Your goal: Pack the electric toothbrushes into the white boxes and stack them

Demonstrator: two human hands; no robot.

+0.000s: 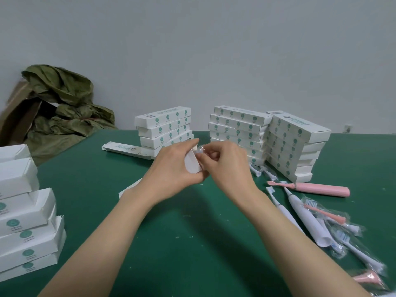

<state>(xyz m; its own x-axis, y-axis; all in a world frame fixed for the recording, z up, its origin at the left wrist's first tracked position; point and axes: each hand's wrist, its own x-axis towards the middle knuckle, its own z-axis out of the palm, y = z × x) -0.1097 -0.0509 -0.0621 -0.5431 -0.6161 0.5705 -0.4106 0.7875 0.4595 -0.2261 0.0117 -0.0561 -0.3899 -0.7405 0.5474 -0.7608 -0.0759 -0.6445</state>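
far left: a bag [62,97] is slumped behind the table [171,243].
near left: a box stack [25,211] is set on the table edge.
back: three stacks [237,133] are ranged side by side.
right: toothbrushes [304,217] are laid before the rightmost stack [293,144].

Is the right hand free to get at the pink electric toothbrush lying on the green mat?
Likely yes once emptied: the right hand pinches clear plastic wrap; the pink electric toothbrush lies uncovered to its right.
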